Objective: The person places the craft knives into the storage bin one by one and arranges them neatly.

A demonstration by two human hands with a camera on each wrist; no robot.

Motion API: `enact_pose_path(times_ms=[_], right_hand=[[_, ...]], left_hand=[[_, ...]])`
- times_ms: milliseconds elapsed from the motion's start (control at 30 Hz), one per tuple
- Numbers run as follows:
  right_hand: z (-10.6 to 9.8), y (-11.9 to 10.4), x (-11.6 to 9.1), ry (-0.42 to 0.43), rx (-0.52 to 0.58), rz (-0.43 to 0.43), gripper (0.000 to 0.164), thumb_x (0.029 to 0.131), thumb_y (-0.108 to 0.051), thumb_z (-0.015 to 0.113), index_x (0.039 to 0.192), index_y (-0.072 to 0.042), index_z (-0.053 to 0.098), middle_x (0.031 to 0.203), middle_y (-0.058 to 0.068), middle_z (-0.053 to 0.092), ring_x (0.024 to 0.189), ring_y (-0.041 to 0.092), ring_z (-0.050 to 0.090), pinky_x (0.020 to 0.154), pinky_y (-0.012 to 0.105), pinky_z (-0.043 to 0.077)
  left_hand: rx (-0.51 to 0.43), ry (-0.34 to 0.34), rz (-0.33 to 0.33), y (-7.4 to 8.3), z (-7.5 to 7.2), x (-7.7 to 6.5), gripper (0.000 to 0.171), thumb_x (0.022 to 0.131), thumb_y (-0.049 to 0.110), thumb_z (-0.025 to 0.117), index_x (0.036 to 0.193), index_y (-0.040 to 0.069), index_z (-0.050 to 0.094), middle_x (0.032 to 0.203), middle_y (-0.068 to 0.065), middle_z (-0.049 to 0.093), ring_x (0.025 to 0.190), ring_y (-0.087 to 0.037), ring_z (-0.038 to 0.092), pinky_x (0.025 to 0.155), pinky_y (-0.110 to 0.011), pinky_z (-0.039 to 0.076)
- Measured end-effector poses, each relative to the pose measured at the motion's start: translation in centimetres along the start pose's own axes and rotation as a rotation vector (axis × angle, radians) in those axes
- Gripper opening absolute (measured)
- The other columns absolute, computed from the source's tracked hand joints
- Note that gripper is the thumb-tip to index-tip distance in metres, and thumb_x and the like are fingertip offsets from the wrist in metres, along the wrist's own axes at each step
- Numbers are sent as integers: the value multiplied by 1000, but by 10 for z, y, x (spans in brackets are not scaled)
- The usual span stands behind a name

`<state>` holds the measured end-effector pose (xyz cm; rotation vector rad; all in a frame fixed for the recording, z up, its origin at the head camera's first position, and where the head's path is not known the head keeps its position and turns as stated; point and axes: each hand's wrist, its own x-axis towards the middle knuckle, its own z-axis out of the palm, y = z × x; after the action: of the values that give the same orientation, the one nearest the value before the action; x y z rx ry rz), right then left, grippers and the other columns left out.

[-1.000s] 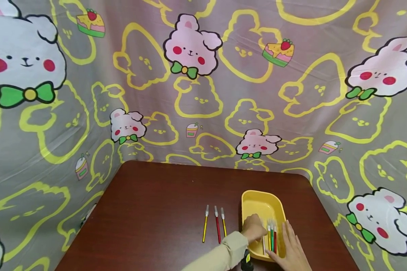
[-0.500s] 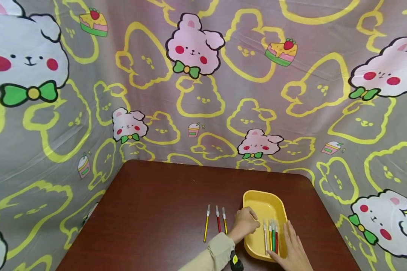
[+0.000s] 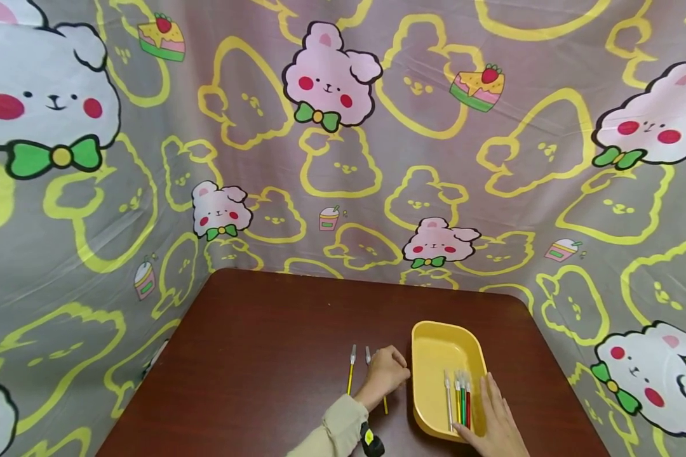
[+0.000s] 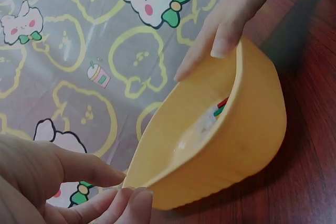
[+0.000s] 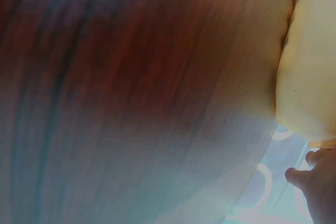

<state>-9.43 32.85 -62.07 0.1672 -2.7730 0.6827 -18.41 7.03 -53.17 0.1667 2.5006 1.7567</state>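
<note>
My left hand (image 3: pixel 384 374) is over the table just left of the yellow tray (image 3: pixel 434 327), fingers loosely bent, holding nothing. It covers parts of a red slim tool (image 3: pixel 368 355) and a yellow one (image 3: pixel 385 406); another yellow tool (image 3: pixel 351 368) lies to their left. All have pale caps, like craft knives. Inside the tray, silver (image 3: pixel 449 406), green (image 3: pixel 463 406), yellow and red ones lie side by side. My right hand (image 3: pixel 498 422) rests along the tray's right wall, fingers straight, thumb at the near rim. In the left wrist view, the left fingertips (image 4: pixel 139 203) overlap the tray's corner.
The dark red-brown table (image 3: pixel 263 336) extends to the left and behind the tray. Patterned cloth (image 3: pixel 343 190) with rabbit prints hangs around its back and sides. A dark wrist strap (image 3: pixel 371 438) sits at the left cuff.
My left hand has come out of the tray and moved left over the tools on the table. The silver tool stays in the tray. My right hand keeps its place on the tray.
</note>
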Motion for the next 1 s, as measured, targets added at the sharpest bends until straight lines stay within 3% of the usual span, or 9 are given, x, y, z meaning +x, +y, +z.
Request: enact_pose_path(times_ms=[133, 267, 333, 533, 667, 833, 900, 1000], right_hand=[[0, 1, 0, 2, 4, -3, 120, 87, -46, 83, 169, -3, 7, 173, 24, 10, 159, 41, 12, 123, 30, -13], [2, 2, 1, 14, -14, -14, 119, 87, -47, 83, 169, -3, 9, 173, 24, 10, 162, 28, 3, 121, 24, -13], [2, 2, 1, 29, -20, -27, 119, 86, -46, 84, 168, -2, 10, 174, 22, 9, 161, 27, 5, 119, 21, -12], [2, 2, 2, 39, -27, -49, 120, 84, -46, 85, 168, -2, 12, 177, 15, 4, 154, 46, 24, 115, 15, -12], [-1, 2, 3, 6, -18, -17, 121, 85, -46, 84, 169, -3, 8, 174, 21, 8, 143, 57, 33, 114, 14, -15], [-4, -1, 1, -30, 6, 25, 121, 87, -49, 82, 169, -4, 5, 173, 24, 8, 140, 62, 33, 122, 29, -15], [-4, -2, 1, -37, 11, 36, 122, 87, -49, 82, 169, -4, 4, 172, 25, 9, 139, 63, 33, 125, 37, -13], [-3, -1, 2, -37, 8, 41, 122, 87, -49, 82, 169, -4, 4, 172, 26, 9, 138, 63, 34, 124, 35, -14]], left_hand=[[-29, 16, 2, -3, -10, -6, 18, 76, -11, 73, 80, 4, 63, 61, 3, 59, 44, -9, 56, 45, -22, 45], [-44, 37, 5, -12, -17, -9, 16, 75, -11, 71, 80, 2, 63, 62, 3, 60, 44, -6, 53, 44, -22, 47], [-23, 54, 2, -19, -20, -9, 15, 74, -10, 70, 80, 3, 63, 64, 4, 60, 46, -4, 51, 45, -21, 46], [-73, 89, -26, -38, -26, -7, 16, 73, -11, 67, 81, 2, 62, 66, 0, 63, 47, -10, 56, 44, -24, 48], [-110, 115, -13, -47, -31, -6, 16, 72, -13, 68, 80, 0, 61, 65, -3, 65, 46, -10, 57, 43, -24, 49], [-48, 183, 0, -59, -38, -5, 15, 70, -11, 66, 79, -1, 63, 64, -5, 67, 45, -3, 50, 44, -21, 44], [-36, 209, -3, -63, -41, -4, 14, 70, -11, 67, 79, 0, 63, 64, -6, 68, 45, -4, 52, 44, -22, 46], [-29, 246, -9, -66, -47, -3, 14, 71, -10, 69, 79, -1, 64, 65, -5, 68, 47, -7, 56, 44, -25, 51]])
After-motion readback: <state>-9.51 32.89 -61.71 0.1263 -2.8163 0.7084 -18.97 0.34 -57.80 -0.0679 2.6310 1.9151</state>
